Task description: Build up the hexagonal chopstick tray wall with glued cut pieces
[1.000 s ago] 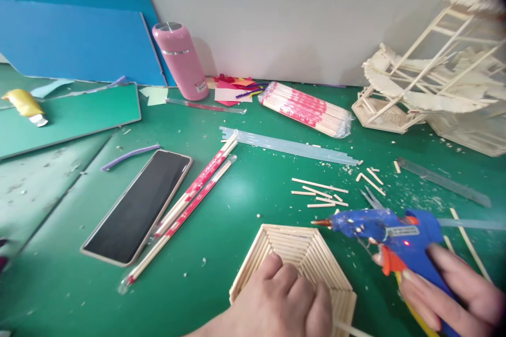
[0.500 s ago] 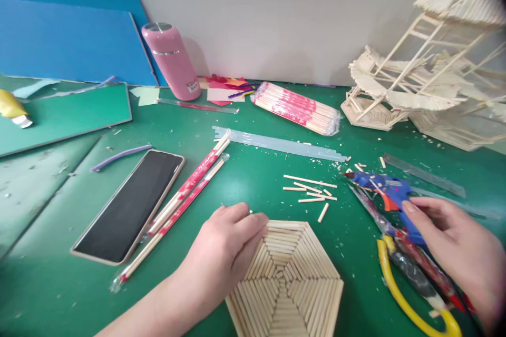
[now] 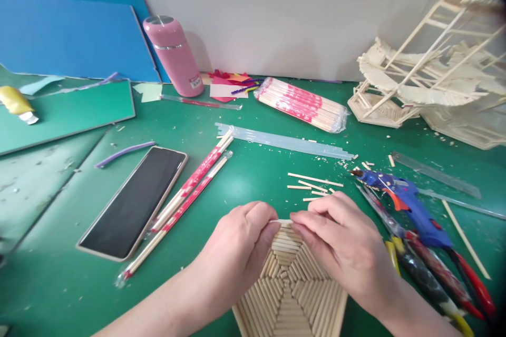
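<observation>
A hexagonal panel of glued wooden sticks lies flat on the green table near the front edge. My left hand and my right hand meet over its far edge. Their fingertips pinch a short wooden stick between them, pressed against that edge. A blue glue gun lies on the table to the right, apart from my right hand. Several short cut sticks are scattered just beyond my hands.
A phone and wrapped chopsticks lie left. Clear glue sticks, a pack of chopsticks and a pink bottle sit further back. A stick model stands at right. Pliers and a ruler lie near the gun.
My right hand let go of the glue gun, which now lies on the table, and came left to the panel's far edge. Both hands now pinch a short stick there.
</observation>
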Demonstrator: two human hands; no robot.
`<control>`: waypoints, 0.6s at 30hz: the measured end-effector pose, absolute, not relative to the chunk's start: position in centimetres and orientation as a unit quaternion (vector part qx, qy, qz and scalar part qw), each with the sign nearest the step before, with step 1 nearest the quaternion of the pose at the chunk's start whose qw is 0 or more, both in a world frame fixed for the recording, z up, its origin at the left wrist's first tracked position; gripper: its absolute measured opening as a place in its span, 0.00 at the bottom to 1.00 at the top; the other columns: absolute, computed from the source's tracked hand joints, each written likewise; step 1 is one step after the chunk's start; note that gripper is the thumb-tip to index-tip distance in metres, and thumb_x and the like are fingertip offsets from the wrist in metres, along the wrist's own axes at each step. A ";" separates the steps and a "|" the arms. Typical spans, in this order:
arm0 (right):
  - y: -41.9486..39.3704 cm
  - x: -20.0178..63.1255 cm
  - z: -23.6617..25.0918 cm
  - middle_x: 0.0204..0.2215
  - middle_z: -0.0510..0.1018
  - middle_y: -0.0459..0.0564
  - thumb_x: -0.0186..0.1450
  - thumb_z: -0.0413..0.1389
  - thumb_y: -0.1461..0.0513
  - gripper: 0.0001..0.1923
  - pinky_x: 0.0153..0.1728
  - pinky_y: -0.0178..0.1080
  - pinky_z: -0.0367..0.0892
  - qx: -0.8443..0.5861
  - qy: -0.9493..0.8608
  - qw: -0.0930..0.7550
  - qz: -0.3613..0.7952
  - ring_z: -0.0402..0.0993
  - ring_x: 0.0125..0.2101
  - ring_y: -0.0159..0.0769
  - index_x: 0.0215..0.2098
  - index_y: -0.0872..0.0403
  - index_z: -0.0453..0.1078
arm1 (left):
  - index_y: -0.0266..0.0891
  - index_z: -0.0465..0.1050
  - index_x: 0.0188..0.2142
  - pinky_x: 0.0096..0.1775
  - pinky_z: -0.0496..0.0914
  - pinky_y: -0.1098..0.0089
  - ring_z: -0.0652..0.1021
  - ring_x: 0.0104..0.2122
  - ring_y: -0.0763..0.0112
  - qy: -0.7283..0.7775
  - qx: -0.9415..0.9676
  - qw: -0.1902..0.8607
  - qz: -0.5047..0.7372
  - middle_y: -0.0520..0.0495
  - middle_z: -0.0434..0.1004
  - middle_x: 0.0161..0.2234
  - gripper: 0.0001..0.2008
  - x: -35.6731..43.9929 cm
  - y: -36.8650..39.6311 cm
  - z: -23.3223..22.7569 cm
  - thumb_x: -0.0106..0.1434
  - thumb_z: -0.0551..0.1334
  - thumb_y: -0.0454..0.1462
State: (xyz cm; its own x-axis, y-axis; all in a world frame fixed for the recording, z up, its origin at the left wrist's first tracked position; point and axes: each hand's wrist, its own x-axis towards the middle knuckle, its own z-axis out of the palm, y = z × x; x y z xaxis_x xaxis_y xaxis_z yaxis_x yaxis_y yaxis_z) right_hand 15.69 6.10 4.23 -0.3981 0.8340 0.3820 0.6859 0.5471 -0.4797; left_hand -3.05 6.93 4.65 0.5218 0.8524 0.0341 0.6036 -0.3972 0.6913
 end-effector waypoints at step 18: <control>6.0 17.1 2.6 0.26 0.68 0.48 0.62 0.52 0.66 0.07 0.29 0.36 0.61 -0.488 -0.829 0.217 0.166 0.64 0.30 0.33 0.32 0.54 0.72 | 0.37 0.65 0.30 0.32 0.57 0.63 0.65 0.29 0.64 0.524 0.814 0.204 0.145 0.48 0.66 0.27 0.05 -3.8 6.5 2.0 0.59 0.53 0.36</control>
